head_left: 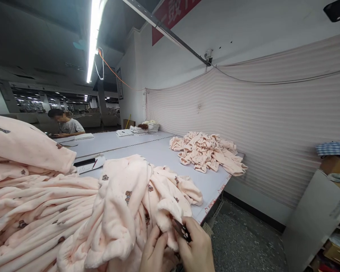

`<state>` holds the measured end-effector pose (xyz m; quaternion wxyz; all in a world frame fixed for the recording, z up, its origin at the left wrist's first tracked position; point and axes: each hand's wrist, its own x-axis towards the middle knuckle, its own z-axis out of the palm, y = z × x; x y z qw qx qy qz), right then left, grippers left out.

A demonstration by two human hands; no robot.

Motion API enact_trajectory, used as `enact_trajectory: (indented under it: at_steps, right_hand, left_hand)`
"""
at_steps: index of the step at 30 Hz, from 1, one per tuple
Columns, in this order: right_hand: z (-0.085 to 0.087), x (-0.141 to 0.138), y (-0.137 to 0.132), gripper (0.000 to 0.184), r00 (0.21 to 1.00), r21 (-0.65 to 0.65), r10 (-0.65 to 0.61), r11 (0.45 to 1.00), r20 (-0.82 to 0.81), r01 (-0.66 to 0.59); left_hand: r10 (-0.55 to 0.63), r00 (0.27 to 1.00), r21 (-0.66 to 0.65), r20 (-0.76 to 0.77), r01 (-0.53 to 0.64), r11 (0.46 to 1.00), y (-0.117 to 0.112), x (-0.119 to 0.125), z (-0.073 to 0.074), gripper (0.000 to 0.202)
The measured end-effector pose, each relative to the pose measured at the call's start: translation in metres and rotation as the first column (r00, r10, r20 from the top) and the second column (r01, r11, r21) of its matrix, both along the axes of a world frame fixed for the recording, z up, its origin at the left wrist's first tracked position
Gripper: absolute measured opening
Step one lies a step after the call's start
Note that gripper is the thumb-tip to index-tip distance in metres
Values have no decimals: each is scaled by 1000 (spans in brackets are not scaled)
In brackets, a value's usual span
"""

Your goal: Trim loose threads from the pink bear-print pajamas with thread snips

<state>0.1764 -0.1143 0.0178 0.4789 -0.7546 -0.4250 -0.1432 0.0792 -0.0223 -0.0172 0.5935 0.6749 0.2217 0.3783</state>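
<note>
Pale pink plush garments (121,211) with small brown bear prints lie heaped over the near part of the table. At the front edge of the heap, my left hand (155,249) is closed, pinching the fluffy fabric between thumb and fingers. Close beside it, my right hand (197,245) grips small black thread snips (181,229), whose tip lies against the opening of a cuff-like tube (166,211). Fabric and fingers hide part of the blades.
A second pile of pink garments (208,151) lies on the table (147,149) near the wall. Behind the heap are a phone (85,162) and paper. Stacked white cloths (151,125) stand farther back. One person (69,124) sits at the far side. Shelving (319,211) stands at right.
</note>
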Motion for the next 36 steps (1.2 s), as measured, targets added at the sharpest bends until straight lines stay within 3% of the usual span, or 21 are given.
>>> enact_trajectory:
  at_steps: [2,5,7,9,11,13,16,21,23,24,26,27,29,31,33,36]
  right_hand:
    - [7,4,6,11,997,21,-81,996,-10,81]
    - [22,7,13,9,988,-13,-144,989,47,145]
    - [31,5,15,5,997,-89,-65,994,34,68]
    - [37,3,13,4,995,-135,86,986,-59,-93]
    - [40,-1,9,8,969,-134,214,964,-125,-230]
    - [39,-3,5,17,966,-154,242,955,-86,-253]
    - [37,-4,3,21,983,-195,180,966,28,-171]
    - [38,-3,7,16,976,-184,208,959,-64,-216]
    - [38,-1,9,18,983,-140,163,975,-90,-175]
    - [36,0,11,23,987,-110,123,985,-103,-134]
    - [31,3,13,26,989,-80,69,994,-129,-79]
    - [28,4,14,23,990,-97,64,992,-129,-76]
    - [21,6,13,19,991,-188,99,975,-85,-114]
    - [15,8,8,20,989,-276,140,950,-47,-147]
    - [13,8,1,22,974,-306,211,925,-84,-227]
    - [16,5,-9,25,925,-235,343,897,-160,-374]
  left_hand:
    - [-2,1000,80,-24,4,997,5,-3,5,20]
    - [-129,991,-11,27,129,992,14,-2,16,29]
    - [-204,969,-172,140,227,959,19,-1,26,40]
    - [-249,928,-343,276,337,876,23,-1,34,43]
    - [-270,899,-436,345,408,802,27,-3,39,41]
    - [-280,889,-463,362,432,774,29,-5,41,38]
    - [-298,882,-473,364,451,757,31,-5,37,36]
    - [-351,874,-455,336,476,752,33,-5,34,41]
    - [-370,889,-395,269,452,800,32,-6,36,40]
    - [-364,909,-313,204,413,855,32,-6,36,37]
    - [-247,969,-7,18,247,969,32,-9,36,25]
    - [-119,991,188,-55,127,974,33,-11,34,18]
    - [173,983,486,-56,-125,865,34,-15,30,9]
    - [327,944,574,45,-292,765,36,-19,23,9]
    - [339,935,554,100,-336,762,35,-22,18,13]
    - [283,954,525,98,-291,800,32,-23,16,12]
